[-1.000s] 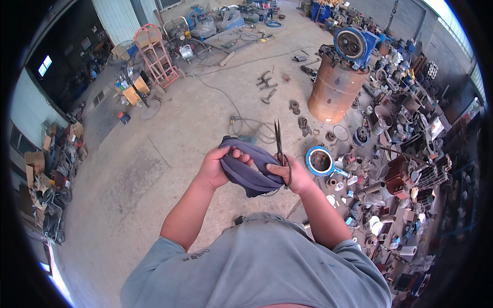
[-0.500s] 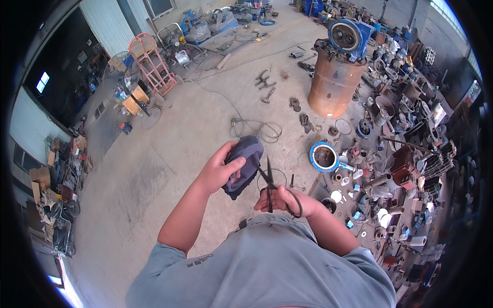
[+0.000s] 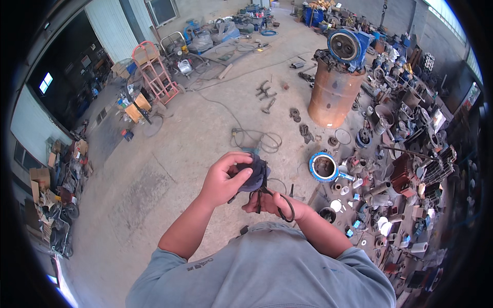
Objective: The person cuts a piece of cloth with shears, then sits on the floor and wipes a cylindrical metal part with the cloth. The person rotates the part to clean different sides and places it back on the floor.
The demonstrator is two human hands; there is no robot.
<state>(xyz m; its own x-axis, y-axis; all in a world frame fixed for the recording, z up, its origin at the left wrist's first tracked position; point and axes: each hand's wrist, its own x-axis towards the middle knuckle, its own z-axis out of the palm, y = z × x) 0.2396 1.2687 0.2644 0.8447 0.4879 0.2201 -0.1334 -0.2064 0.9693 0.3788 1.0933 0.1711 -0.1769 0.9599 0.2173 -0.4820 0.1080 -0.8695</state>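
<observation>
Bunched dark purple-grey cloth is gripped in my left hand, with the thumb pressed over its top. My right hand has its fingers through the loops of a pair of black scissors. Their blades reach up against the right side of the cloth, and the cloth partly hides them. Whether the blades are closed on the fabric I cannot make out. Both hands are close together in front of my chest, above the concrete floor.
A rusty drum carries a blue machine housing at the far right. Nearer lies a blue-rimmed ring casing beside crowded metal parts. A looped cable lies ahead on the floor. A red hand truck stands far left.
The scissors have moved left and up against the cloth; before, they were open beside it. My left hand has turned and bunched the cloth, which hung longer earlier.
</observation>
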